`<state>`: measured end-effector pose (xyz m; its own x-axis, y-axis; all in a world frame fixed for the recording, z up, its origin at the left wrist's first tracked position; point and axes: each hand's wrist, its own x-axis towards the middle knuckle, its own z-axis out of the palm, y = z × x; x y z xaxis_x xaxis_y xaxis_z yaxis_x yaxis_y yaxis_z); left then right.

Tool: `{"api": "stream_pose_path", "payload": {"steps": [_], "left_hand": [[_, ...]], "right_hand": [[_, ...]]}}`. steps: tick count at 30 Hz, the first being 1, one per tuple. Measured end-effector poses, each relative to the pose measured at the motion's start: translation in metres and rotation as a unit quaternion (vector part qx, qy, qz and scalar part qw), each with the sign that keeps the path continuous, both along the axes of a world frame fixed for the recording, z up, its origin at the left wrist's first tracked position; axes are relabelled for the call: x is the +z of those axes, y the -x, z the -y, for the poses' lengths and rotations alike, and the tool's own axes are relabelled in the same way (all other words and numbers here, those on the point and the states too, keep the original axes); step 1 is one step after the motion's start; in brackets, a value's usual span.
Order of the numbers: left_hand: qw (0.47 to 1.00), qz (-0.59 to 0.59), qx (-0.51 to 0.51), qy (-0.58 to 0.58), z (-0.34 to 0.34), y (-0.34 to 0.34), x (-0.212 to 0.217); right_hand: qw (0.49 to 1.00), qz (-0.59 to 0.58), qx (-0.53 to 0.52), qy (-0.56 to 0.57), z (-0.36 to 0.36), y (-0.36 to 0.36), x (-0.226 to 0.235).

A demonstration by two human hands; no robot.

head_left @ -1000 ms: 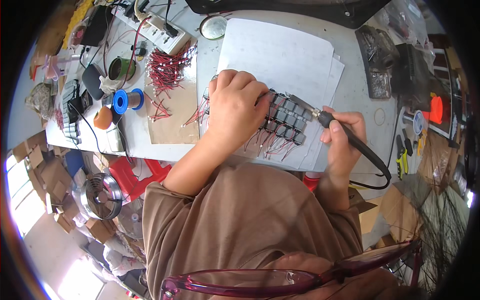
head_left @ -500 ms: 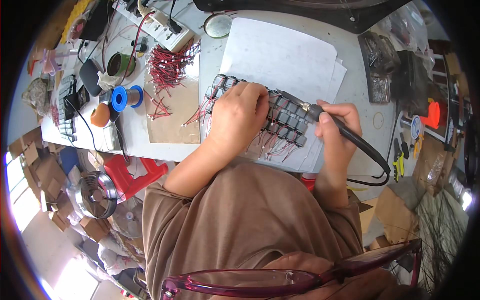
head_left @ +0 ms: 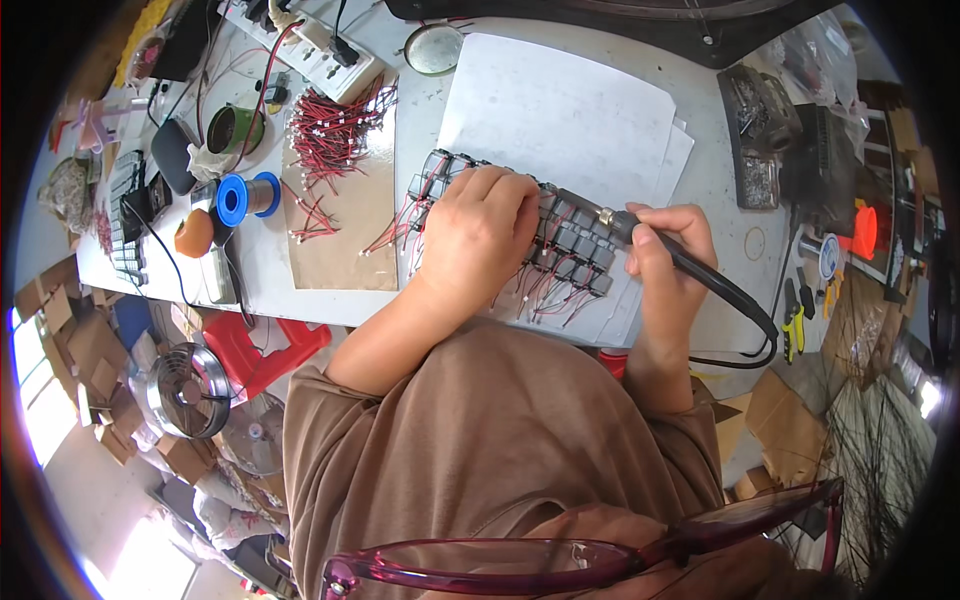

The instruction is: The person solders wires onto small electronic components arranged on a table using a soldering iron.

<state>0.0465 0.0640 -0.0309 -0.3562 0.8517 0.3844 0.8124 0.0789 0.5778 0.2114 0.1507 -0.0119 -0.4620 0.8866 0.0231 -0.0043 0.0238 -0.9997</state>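
Head view: left hand [head_left: 478, 232] lies flat, fingers together, on the grey switch block [head_left: 575, 250]; right hand [head_left: 668, 262], just beside the block, is clamped round 1 soldering iron [head_left: 690, 265].

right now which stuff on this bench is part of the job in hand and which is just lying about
In use: soldering iron in right hand; block of small grey components under left hand; white paper.
Lying about: blue solder spool; power strip; yellow pliers.
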Motion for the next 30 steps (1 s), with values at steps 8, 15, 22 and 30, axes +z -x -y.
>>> {"api": "stream_pose_path", "payload": {"steps": [8,15,22,30], "left_hand": [[1.0,0.0,0.005,0.009,-0.0003,-0.0008,0.0021],[1.0,-0.008,0.017,0.019,-0.0012,-0.0023,0.0013],[0.999,-0.014,0.023,0.017,-0.0022,-0.0038,0.0023],[0.999,-0.024,0.019,0.025,-0.0032,-0.0056,0.0038]], "right_hand": [[1.0,-0.009,0.017,0.004,-0.002,0.0005,-0.0018],[1.0,0.0,0.023,-0.019,-0.0026,0.0015,-0.0045],[1.0,0.002,0.018,-0.016,-0.0009,0.0012,-0.0026],[0.999,0.02,-0.013,-0.026,-0.0023,-0.003,-0.0005]]}}
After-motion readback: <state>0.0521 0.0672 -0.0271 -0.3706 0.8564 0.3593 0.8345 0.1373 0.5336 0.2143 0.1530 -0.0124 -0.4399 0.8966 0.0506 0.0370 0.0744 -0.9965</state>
